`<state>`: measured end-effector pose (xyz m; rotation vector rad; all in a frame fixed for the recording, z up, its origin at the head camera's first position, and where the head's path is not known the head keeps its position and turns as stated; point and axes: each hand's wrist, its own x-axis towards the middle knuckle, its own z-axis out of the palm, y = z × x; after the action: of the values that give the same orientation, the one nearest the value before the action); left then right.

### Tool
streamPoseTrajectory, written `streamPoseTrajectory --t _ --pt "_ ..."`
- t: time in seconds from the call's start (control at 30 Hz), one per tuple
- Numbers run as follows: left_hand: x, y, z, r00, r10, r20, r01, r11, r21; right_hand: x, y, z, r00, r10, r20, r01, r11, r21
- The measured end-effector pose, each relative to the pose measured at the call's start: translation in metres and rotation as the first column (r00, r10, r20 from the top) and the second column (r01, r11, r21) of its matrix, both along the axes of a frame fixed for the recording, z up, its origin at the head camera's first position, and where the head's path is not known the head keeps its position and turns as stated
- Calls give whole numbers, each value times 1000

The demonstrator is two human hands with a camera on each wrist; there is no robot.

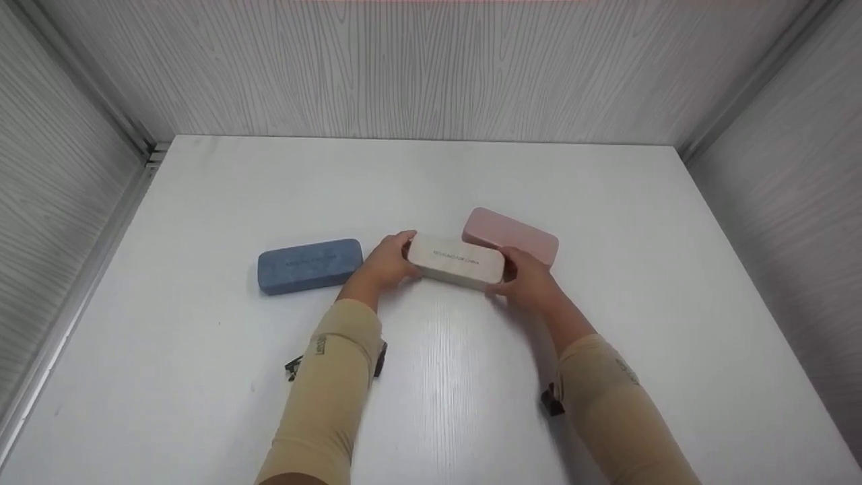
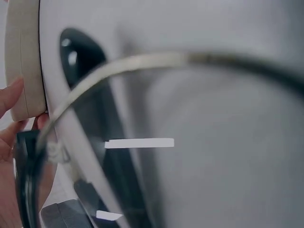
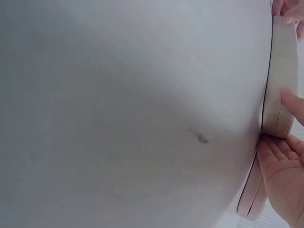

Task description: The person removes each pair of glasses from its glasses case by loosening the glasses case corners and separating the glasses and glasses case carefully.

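Both hands are on a cream glasses case [image 1: 456, 259] with dark lettering on its lid, in the middle of the table. My left hand [image 1: 390, 261] grips its left end and my right hand [image 1: 530, 279] its right end. In the right wrist view the case [image 3: 280, 76] stays closed, with a thumb along its near side and fingers at the end. A pink case [image 1: 508, 232] lies just behind my right hand. To the left of my left hand is a blue case [image 1: 310, 266].
Eyeglasses with a thin rim [image 2: 142, 61] fill much of the left wrist view, very near the camera. Under the left forearm a small dark patterned piece [image 1: 293, 367] shows, mostly hidden. Wood-grain panels [image 1: 431, 67] wall in the white table [image 1: 431, 175] at the back and sides.
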<state>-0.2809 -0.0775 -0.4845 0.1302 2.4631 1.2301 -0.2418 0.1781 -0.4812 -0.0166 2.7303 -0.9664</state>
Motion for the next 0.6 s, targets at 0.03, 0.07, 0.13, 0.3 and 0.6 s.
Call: streamPoseTrajectory --t 0.03,0.07,0.13,0.3,0.6 --pt "0 0 0 1000 1 0 -1 1000 7 0 0 0 1000 0 -2 0 1000 -7" --pt "0 0 1 1000 4 2 -4 1000 19 0 1 0 1000 -1 -2 1 1000 -14" --pt "2 0 1 1000 12 15 -13 999 43 -1 2 0 1000 2 -5 -2 1000 -25" --pt "5 -3 1 998 26 52 -31 993 115 0 4 1 1000 8 7 -8 998 -63" --pt "11 -8 6 997 45 60 -54 988 142 -2 10 6 999 51 -14 -52 983 -173"
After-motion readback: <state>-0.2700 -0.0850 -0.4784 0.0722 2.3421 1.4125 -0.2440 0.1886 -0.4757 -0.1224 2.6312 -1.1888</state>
